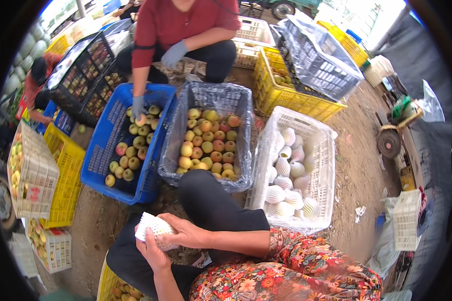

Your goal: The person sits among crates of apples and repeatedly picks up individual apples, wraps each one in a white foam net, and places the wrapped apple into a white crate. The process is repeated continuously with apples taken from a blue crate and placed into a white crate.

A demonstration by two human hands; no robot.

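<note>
Between my two hands, above my lap, is an apple in a white foam net sleeve (159, 229). My left hand (154, 250) grips it from the near left side, while my right hand (188, 230) wraps its right side. Loose sleeve netting stands up at the far left end. Ahead of my knee sits a dark crate lined with clear plastic (245, 124), holding bare apples (207, 146). To its right is a white plastic crate (326, 180) with several foam-sleeved fruits (282, 167). A blue crate (101, 161) with loose apples (130, 161) stands to its left.
A person in a red top (188, 26) and grey gloves crouches opposite, one hand on an apple in the blue crate. Stacked yellow crates (297, 101) stand far right, black crates (81, 90) far left. A yellow crate (105, 284) of apples is beside my lap. A wheel (389, 143) is at right.
</note>
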